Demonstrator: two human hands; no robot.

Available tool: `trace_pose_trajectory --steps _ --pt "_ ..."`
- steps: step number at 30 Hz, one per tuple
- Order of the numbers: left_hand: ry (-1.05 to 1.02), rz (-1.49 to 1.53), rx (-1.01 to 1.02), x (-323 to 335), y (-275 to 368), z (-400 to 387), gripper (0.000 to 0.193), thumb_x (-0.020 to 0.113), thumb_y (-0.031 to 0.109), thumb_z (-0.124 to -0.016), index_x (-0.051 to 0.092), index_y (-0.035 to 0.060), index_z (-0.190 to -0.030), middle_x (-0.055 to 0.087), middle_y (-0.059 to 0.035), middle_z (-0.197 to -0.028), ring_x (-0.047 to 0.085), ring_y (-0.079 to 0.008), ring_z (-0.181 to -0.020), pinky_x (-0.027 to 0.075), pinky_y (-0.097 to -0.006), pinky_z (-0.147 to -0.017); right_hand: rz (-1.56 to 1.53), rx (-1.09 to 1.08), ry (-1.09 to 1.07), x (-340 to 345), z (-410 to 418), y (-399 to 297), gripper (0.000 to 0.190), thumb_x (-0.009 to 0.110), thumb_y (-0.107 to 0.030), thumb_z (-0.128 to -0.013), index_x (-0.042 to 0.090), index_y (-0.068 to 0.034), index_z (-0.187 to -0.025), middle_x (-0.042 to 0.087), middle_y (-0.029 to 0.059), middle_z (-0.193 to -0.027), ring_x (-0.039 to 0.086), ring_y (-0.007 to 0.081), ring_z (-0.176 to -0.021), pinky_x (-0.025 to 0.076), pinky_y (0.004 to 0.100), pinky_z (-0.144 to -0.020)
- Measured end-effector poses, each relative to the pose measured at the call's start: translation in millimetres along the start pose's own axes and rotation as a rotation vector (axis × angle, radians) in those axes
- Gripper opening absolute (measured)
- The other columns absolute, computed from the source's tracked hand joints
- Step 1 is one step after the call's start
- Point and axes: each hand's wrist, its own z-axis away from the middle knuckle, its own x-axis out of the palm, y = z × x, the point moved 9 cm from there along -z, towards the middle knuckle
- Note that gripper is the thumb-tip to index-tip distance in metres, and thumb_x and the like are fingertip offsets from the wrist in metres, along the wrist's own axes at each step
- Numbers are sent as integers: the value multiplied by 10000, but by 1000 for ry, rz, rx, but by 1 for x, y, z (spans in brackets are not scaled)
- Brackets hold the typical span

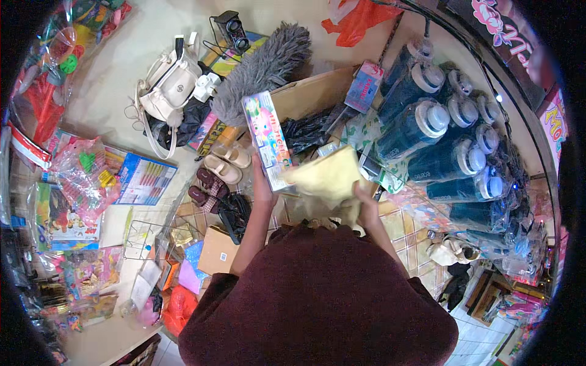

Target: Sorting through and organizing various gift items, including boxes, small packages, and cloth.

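My left hand (264, 183) grips the lower part of a long printed cardboard box (268, 137) with bright pictures and lettering. The box stands tilted, its far end leaning left. In my right hand (366, 203) is a pale yellow cloth (332, 174), blurred and partly spread against the box's right side near its lower end. Beyond the box lies an open brown carton (316, 91) with black plastic bags (304, 130) in it. A grey fluffy duster (265, 68) lies just behind the box.
Several dark teal bottles (414, 130) in clear plastic stand at the right. A white handbag (169, 84) and a small black speaker (232, 32) lie at the far left. Small shoes (222, 169) are beside my left forearm. Packaged goods (68, 215) fill the left side.
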Motion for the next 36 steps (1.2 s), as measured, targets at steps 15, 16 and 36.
trace_pose_trajectory --steps 15,16,36 --pt "-113 -389 -22 24 1 28 479 391 240 -897 278 5 -1299 478 -132 -1171 518 -211 -1026 438 -328 -860 -72 -223 57 93 -29 -151 643 407 -456 -885 305 40 -1282 418 133 -1250 384 203 -1158 262 306 -985" --pt "-98 -344 -46 20 -6 28 469 362 263 -914 285 4 -1297 477 -123 -1176 511 -195 -1032 416 -310 -877 -32 -209 76 100 -33 -155 667 392 -482 -883 301 41 -1285 411 127 -1255 375 199 -1158 249 295 -986" --pt "205 -802 120 41 42 34 286 436 255 -916 560 -1 -887 533 -9 -778 449 -60 -688 374 -217 -598 2 -103 -38 151 -40 -71 549 360 -466 -901 432 10 -1165 521 74 -995 478 146 -890 378 270 -821"
